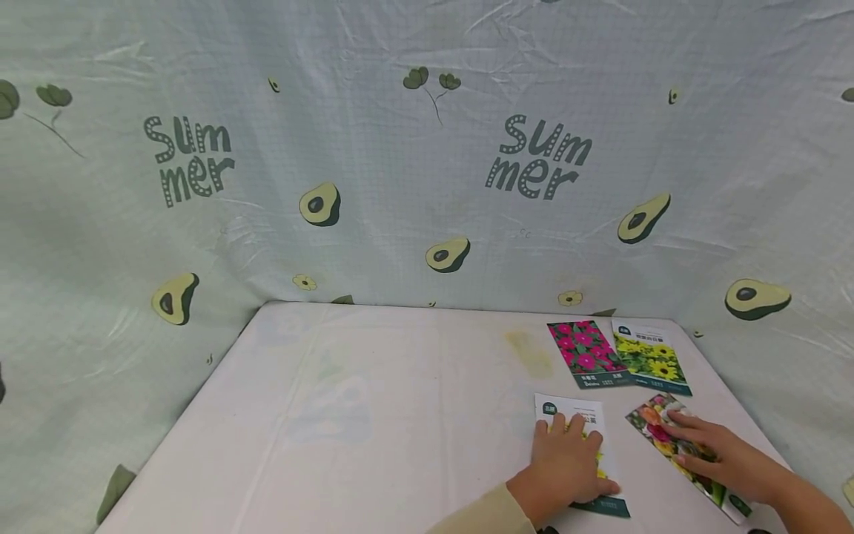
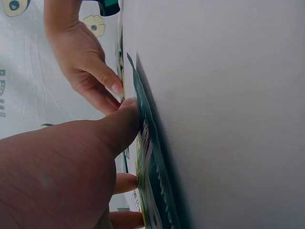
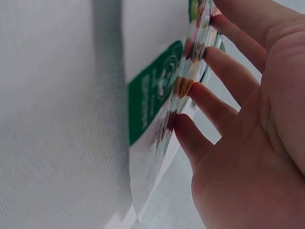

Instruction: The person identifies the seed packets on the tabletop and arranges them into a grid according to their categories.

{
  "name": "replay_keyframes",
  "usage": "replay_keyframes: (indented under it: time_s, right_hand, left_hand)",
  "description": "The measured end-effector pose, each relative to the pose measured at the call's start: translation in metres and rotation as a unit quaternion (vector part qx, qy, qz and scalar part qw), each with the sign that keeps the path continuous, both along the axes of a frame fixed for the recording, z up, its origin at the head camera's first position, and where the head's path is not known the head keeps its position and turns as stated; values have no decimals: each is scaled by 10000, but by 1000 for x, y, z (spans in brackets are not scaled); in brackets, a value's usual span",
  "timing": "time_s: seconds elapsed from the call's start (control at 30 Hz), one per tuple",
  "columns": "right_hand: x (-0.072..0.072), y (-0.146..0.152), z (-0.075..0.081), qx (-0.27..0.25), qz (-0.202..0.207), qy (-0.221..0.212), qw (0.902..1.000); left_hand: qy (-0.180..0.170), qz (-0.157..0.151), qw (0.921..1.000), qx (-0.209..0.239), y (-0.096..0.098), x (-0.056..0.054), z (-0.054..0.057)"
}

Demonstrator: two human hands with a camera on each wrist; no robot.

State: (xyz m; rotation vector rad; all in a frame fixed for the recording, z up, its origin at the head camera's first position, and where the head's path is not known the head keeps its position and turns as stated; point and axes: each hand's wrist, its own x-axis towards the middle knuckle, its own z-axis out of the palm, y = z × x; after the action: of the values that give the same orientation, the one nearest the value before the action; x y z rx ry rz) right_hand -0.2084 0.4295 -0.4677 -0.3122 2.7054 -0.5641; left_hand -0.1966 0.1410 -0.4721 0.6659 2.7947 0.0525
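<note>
My left hand (image 1: 563,460) lies over a white flower seed packet (image 1: 575,406) with yellow blooms and a dark green lower band, fingers spread across its face. In the left wrist view the thumb rests by the edge of this packet (image 2: 150,157), which casts a shadow on the table. To the right, my right hand (image 1: 734,460) touches a slanted seed packet (image 1: 657,426) with multicoloured flowers. Its fingertips press along the face of that packet (image 3: 183,86) in the right wrist view, spaced apart.
Behind the hands lie a seed packet with magenta flowers (image 1: 587,350) and one with yellow flowers (image 1: 650,356), their edges overlapping. They rest on the white-covered table (image 1: 373,415). A curtain (image 1: 387,148) printed with avocados hangs around the back and sides.
</note>
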Motion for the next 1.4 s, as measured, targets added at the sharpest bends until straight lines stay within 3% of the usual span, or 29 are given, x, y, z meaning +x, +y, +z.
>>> replay_keyframes:
  time_s: [0.53, 1.4]
  right_hand:
    - [2, -2, -2, -45, -330, -345, 9988]
    - [-1, 1, -2, -168, -127, -134, 9997]
  left_hand:
    - [-149, 75, 9998, 51, -13, 4, 0]
    - [-87, -8, 9997, 208, -38, 5, -1]
